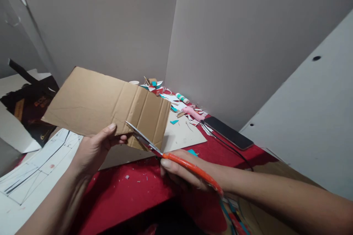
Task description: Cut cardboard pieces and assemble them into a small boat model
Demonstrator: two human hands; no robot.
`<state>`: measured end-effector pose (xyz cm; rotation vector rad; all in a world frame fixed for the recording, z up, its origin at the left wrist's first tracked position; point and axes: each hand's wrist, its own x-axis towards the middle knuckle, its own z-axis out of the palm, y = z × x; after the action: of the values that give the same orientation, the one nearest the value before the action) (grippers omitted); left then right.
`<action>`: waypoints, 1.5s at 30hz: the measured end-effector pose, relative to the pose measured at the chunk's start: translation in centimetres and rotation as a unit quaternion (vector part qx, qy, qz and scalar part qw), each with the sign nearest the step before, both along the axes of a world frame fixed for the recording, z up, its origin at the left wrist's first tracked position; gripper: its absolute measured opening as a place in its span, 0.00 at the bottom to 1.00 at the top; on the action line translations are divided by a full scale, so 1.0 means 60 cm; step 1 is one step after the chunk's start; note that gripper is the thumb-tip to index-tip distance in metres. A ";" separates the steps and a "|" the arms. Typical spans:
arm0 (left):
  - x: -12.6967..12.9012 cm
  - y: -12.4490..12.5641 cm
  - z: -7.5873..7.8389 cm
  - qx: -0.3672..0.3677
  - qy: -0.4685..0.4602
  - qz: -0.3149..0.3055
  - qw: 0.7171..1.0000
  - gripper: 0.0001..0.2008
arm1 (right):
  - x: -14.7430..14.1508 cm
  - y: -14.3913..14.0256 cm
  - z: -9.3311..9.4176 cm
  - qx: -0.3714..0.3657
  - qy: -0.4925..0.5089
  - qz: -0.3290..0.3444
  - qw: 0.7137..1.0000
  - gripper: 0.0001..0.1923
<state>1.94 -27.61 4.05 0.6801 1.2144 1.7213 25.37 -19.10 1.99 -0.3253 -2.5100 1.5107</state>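
Observation:
My left hand [95, 147] pinches the lower edge of a brown creased cardboard sheet [102, 101] and holds it up over the red table [132, 187]. My right hand [182, 174] grips orange-handled scissors [165, 154]. Their metal blades lie against the cardboard's lower edge, just right of my left thumb, with the tips pointing up and left.
A black phone [228, 132] with a cable lies at the right. Paper scraps, a glue stick [182, 98] and a pink object [193, 113] litter the far side. A grey board [179, 136] lies under the cardboard. Drawn white sheets [35, 169] sit left, a dark bag [30, 106] behind them.

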 end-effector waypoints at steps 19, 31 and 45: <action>0.001 0.000 -0.003 -0.018 0.001 -0.037 0.999 0.13 | 0.009 0.000 -0.032 -0.125 -0.009 -0.038 0.991 0.29; -0.003 0.002 -0.013 -0.016 0.013 -0.058 0.998 0.11 | 0.012 0.003 -0.023 -0.039 -0.021 -0.023 0.999 0.30; 0.018 0.005 -0.011 -0.021 0.011 -0.051 0.998 0.14 | 0.000 0.009 -0.026 -0.054 -0.011 -0.010 0.998 0.32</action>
<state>3.00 -27.34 3.37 0.7264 1.2071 1.6044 25.35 -18.58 0.44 -0.3829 -2.4389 1.6467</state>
